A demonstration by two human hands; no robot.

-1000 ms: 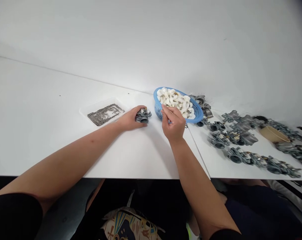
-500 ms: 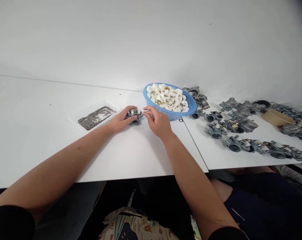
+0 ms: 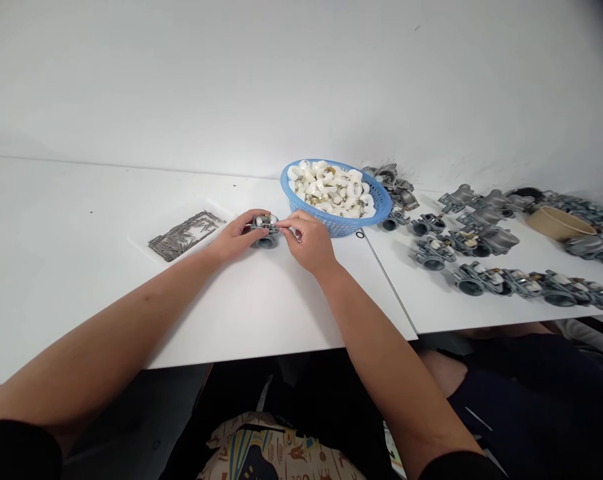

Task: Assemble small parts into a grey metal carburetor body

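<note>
A small grey metal carburetor body [image 3: 265, 231] sits on the white table [image 3: 261, 307], and my left hand [image 3: 235, 237] grips it from the left side. My right hand [image 3: 306, 241] is at its right side, fingertips pinched on a small white part touching the top of the carburetor. Just behind my right hand stands a blue plastic basket [image 3: 376, 215] holding several white plastic parts [image 3: 331, 189].
A clear tray of several thin metal pins [image 3: 184, 233] lies to the left. Rows of grey carburetor bodies [image 3: 486, 263] cover the right table, with a tan paper bowl [image 3: 556, 223] behind them. A seam [image 3: 388, 283] runs between the two tables. A white wall stands behind.
My right hand left the blue basket and moved left to the carburetor body with a small white part. My left hand kept hold of the carburetor.
</note>
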